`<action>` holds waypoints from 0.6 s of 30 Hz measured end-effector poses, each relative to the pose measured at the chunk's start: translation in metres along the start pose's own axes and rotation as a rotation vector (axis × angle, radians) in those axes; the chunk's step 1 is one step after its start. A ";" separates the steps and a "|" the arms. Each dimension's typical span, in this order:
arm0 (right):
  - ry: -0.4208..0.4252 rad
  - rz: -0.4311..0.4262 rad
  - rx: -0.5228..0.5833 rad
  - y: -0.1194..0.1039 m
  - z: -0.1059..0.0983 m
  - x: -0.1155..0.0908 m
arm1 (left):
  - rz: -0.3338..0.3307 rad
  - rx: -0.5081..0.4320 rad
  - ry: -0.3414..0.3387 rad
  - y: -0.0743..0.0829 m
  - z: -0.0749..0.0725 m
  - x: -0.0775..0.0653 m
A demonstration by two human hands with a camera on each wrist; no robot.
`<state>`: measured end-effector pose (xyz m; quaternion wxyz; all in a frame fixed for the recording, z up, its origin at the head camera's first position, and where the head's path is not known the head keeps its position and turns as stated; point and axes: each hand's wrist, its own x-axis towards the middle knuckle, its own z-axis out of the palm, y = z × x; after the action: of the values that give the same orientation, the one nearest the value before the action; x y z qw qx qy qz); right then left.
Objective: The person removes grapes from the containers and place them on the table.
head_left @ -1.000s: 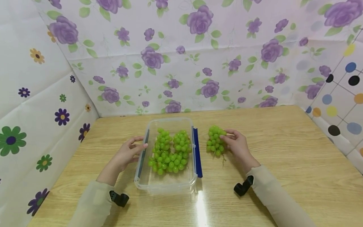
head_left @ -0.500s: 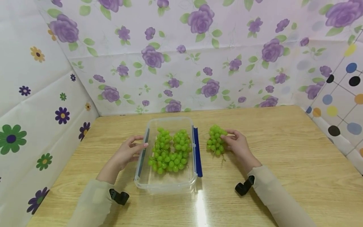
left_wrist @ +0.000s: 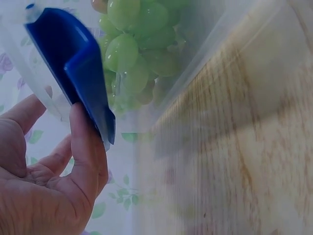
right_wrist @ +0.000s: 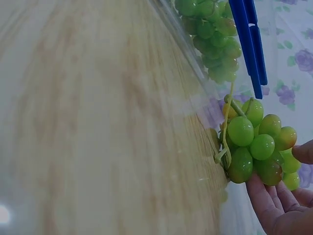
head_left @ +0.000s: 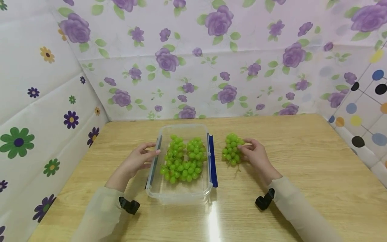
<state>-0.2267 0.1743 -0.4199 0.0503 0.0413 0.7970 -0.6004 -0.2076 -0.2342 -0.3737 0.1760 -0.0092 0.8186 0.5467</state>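
Note:
A clear plastic food container (head_left: 181, 195) without a lid stands on the table, with green grapes (head_left: 181, 166) in several clusters inside. My left hand (head_left: 136, 162) holds its left side, thumb at the rim; in the left wrist view the fingers (left_wrist: 85, 156) meet a blue locking flap (left_wrist: 80, 58). To the right of the container, my right hand (head_left: 257, 157) grips a bunch of grapes (head_left: 231, 148) from its right side. The right wrist view shows the bunch of grapes (right_wrist: 259, 147) between thumb and fingers, its stem pointing toward the camera and close over the tabletop.
The wooden table (head_left: 302, 151) extends to both sides and toward the front. Another blue flap (head_left: 213, 161) sticks out from the container's right side, between it and the bunch. Floral sheeting (head_left: 223, 77) walls the back and left; dotted sheeting (head_left: 359, 111) is at right.
The head view has shifted slightly, so everything appears a little farther right. Both hands, the container and the bunch of grapes keep their places relative to each other.

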 end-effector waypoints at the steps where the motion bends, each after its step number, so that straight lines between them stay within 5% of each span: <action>1: 0.000 -0.003 -0.011 0.000 -0.001 0.000 | 0.000 0.001 -0.003 0.001 0.000 0.000; 18: -0.018 -0.065 -0.133 -0.010 0.000 -0.005 | 0.026 0.009 0.021 0.006 -0.003 -0.007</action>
<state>-0.2227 0.1720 -0.4098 0.0408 0.0065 0.8355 -0.5479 -0.2036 -0.2352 -0.3650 0.1603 -0.0037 0.8229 0.5451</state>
